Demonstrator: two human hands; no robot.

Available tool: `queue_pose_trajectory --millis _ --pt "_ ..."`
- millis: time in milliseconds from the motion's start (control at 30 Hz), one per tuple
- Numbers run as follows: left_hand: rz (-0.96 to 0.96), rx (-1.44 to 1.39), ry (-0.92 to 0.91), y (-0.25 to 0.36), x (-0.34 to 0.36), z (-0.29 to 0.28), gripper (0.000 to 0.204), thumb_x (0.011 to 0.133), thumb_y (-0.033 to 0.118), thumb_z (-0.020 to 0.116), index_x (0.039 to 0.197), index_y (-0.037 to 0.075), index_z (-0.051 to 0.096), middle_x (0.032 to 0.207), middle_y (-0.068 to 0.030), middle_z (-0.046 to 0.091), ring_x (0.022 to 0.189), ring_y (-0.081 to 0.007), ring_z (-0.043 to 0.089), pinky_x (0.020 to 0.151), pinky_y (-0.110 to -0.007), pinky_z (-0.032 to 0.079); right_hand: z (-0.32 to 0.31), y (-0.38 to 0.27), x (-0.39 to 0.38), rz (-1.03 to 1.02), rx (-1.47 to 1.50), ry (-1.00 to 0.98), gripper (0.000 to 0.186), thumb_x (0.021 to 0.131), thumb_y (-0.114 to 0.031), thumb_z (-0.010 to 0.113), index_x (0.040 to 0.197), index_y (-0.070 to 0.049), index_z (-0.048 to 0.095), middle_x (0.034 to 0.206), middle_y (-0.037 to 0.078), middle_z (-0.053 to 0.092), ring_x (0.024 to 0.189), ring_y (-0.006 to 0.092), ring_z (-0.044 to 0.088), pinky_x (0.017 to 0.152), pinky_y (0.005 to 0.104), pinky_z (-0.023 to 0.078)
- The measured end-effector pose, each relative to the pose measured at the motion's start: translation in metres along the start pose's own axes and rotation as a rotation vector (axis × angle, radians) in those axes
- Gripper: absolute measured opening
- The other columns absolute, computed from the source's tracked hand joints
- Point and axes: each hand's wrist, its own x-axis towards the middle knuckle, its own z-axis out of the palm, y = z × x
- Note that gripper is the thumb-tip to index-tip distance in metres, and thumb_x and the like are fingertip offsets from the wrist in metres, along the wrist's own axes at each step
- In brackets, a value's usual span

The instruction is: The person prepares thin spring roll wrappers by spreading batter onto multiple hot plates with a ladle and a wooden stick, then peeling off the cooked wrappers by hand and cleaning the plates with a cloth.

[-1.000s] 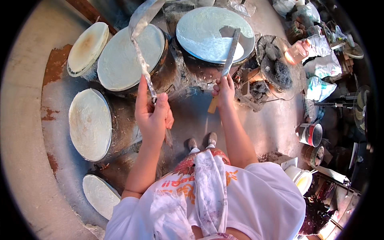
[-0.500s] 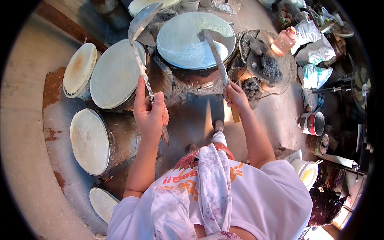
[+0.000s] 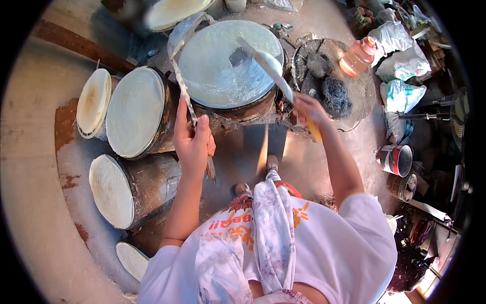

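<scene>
My left hand point(image 3: 195, 142) is closed around the batter-smeared handle of a ladle point(image 3: 176, 66). The ladle's bowl is tilted up beside the left rim of a large round griddle point(image 3: 223, 83). Pale wet batter coats the griddle, apart from a small dark patch point(image 3: 237, 57) right of its middle. In my right hand point(image 3: 309, 112), somewhat blurred, is a long flat spatula point(image 3: 271, 73) with a yellowish handle. Its blade slants over the griddle's right half, its tip near the dark patch. Whether the blade touches the batter I cannot tell.
Several more drum-shaped stoves topped with pale rounds stand to the left, including a large one point(image 3: 136, 111) and one with a browned middle point(image 3: 94, 103). On the right, a round stand point(image 3: 357, 93) bears a dark scrubbing pad point(image 3: 336, 96) and a pink bottle point(image 3: 358, 57). A bucket point(image 3: 396, 159) stands farther right.
The spatula has swept across the griddle, and the bare crescent at its upper right has become a small dark patch. My right hand has turned; the left still grips the ladle. The view has shifted.
</scene>
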Motion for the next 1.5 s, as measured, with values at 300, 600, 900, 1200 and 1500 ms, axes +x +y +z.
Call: queue_pose_trajectory --millis 300,600,900,1200,1500 --pt "0.000 0.095 0.008 -0.012 0.038 0.058 0.060 0.098 0.008 0.051 0.151 0.013 0.024 0.055 0.0039 0.036 0.041 -0.0041 0.031 0.037 -0.022 0.030 -0.044 0.000 -0.019 0.130 -0.189 -0.159 0.035 0.097 -0.017 0.055 0.131 -0.007 0.056 0.072 0.003 0.062 0.045 0.0053 0.047 0.039 0.0237 0.039" --pt "-0.050 0.056 -0.011 -0.003 0.060 0.100 0.060 0.097 0.010 0.056 0.150 0.011 0.028 0.054 0.0037 0.041 0.038 -0.0038 0.035 0.035 -0.023 0.032 -0.002 -0.046 0.077 -0.739 -0.920 0.304 0.033 0.093 -0.014 0.059 0.126 -0.016 0.062 0.087 0.005 0.054 0.076 0.0131 0.057 0.065 0.0275 0.048" --pt "-0.352 -0.287 -0.049 0.002 0.116 0.121 0.055 0.098 0.017 0.054 0.148 0.025 0.031 0.064 0.0057 0.035 0.043 -0.0027 0.032 0.037 -0.019 0.030 0.036 -0.034 0.054 -0.513 -1.007 0.312 0.039 0.091 -0.013 0.052 0.128 -0.025 0.059 0.105 0.013 0.057 0.080 0.0319 0.064 0.077 0.0424 0.052" --pt "-0.679 -1.012 0.011 0.003 0.106 0.048 0.022 0.096 0.011 0.057 0.115 0.021 0.051 0.065 0.0047 0.039 0.046 -0.0024 0.035 0.037 -0.016 0.032 0.029 -0.026 0.035 -0.516 -0.949 0.304 0.038 0.090 -0.009 0.057 0.125 -0.021 0.061 0.096 0.011 0.055 0.076 0.0294 0.062 0.068 0.0386 0.051" --pt "-0.707 -1.120 -0.016 -0.032 0.119 0.054 0.018 0.096 0.010 0.056 0.087 0.014 0.042 0.064 0.0037 0.041 0.050 -0.0043 0.040 0.043 -0.018 0.038 0.003 -0.028 0.009 -0.682 -1.050 0.181 0.037 0.088 -0.006 0.061 0.123 -0.016 0.063 0.092 0.012 0.058 0.077 0.0292 0.062 0.067 0.0382 0.050"
